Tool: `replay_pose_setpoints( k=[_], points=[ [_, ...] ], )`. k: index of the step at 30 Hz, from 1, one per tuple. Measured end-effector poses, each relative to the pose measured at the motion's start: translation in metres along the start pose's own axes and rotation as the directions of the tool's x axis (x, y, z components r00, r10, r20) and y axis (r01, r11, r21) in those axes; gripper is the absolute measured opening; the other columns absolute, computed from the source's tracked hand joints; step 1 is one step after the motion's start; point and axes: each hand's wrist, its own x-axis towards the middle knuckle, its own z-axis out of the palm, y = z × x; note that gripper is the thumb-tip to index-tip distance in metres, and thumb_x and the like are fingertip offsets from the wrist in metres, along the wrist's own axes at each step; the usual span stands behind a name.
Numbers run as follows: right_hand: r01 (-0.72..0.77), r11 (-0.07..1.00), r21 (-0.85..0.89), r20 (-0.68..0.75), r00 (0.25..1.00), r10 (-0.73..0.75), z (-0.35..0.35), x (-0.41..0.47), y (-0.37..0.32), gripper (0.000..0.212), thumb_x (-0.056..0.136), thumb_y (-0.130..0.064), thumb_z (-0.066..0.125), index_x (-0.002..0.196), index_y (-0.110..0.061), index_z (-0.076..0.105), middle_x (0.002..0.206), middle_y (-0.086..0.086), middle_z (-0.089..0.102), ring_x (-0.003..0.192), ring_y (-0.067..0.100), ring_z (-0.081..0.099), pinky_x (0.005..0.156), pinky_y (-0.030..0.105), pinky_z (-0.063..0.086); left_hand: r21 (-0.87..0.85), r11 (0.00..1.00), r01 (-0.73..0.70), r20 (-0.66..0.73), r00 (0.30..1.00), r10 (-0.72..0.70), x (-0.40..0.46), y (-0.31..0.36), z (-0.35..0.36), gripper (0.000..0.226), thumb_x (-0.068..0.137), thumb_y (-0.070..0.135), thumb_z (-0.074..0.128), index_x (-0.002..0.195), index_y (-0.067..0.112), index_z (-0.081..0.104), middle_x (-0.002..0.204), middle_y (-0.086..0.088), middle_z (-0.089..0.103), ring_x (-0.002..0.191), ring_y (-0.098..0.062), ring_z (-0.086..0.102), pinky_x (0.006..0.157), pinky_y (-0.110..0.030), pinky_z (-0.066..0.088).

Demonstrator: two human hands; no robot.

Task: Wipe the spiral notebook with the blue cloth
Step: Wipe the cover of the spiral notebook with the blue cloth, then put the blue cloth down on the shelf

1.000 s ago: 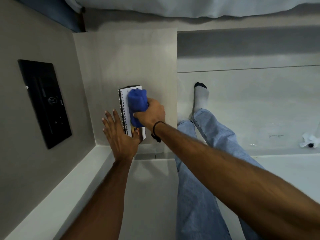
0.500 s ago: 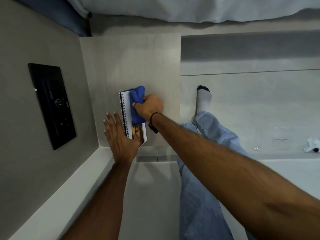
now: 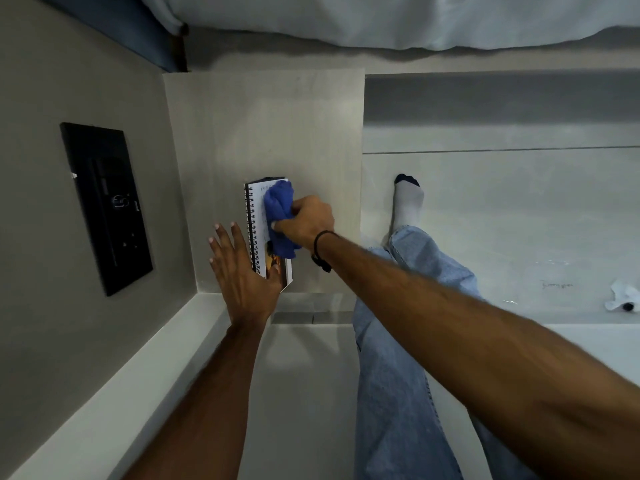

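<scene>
white spiral notebook, bunched blue cloth on it

White spiral notebook flat on pale tabletop, bunched blue cloth pressed on its cover, faint writing possibly there.

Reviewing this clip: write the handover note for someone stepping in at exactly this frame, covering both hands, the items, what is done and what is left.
Right hand: closed around the bunched blue cloth, pressing it onto the white spiral-bound notebook.
Left hand: open and flat, thumb on the notebook's near corner, bracing it.
Notebook lies on the pale wooden tabletop, spiral edge to the left.
Done: wiping is under way on the cover.
Left: finish the cover, including the near corner under the thumb; how much is clean cannot be judged.
</scene>
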Motion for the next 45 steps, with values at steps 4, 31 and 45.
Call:
replay_pose_setpoints(
  k=[4, 31, 45],
  points=[
    [-0.015, 0.978, 0.207, -0.069, 0.997, 0.030, -0.003, 0.004, -0.016, 0.026, 0.072, -0.030, 0.082, 0.077, -0.008, 0.068, 0.078, 0.009, 0.071, 0.075, 0.024, 0.068, 0.072, 0.041, 0.061, 0.029, 0.999, 0.019, 0.015, 1.000, -0.020, 0.001, 0.000, 0.002, 0.101, 0.090, 0.051, 0.062, 0.165, 0.016, 0.003, 0.175, -0.016, 0.000, 0.161, -0.037, -0.003, 0.129, -0.062, 0.008],
    [-0.229, 0.874, 0.429, 0.167, 0.971, 0.173, -0.012, 0.011, -0.029, 0.027, 0.077, -0.020, 0.079, 0.096, -0.009, 0.063, 0.100, 0.011, 0.070, 0.086, 0.024, 0.070, 0.065, 0.037, 0.063, 0.053, 0.996, 0.071, 0.045, 0.996, -0.073, 0.001, 0.008, -0.006, 0.105, 0.090, 0.044, 0.068, 0.165, 0.014, 0.002, 0.174, -0.018, -0.003, 0.161, -0.038, -0.004, 0.130, -0.057, 0.005],
    [0.199, 0.751, -0.630, 0.261, 0.965, -0.037, -0.097, 0.115, -0.127, 0.051, 0.083, -0.025, 0.071, 0.131, -0.017, 0.056, 0.130, 0.009, 0.061, 0.117, 0.028, 0.060, 0.094, 0.043, 0.055, -0.029, 0.985, 0.171, -0.005, 0.985, -0.171, -0.004, 0.016, -0.006, 0.114, 0.081, 0.049, 0.078, 0.165, 0.019, 0.007, 0.175, -0.015, 0.000, 0.161, -0.037, 0.003, 0.128, -0.058, 0.010]
  ],
)
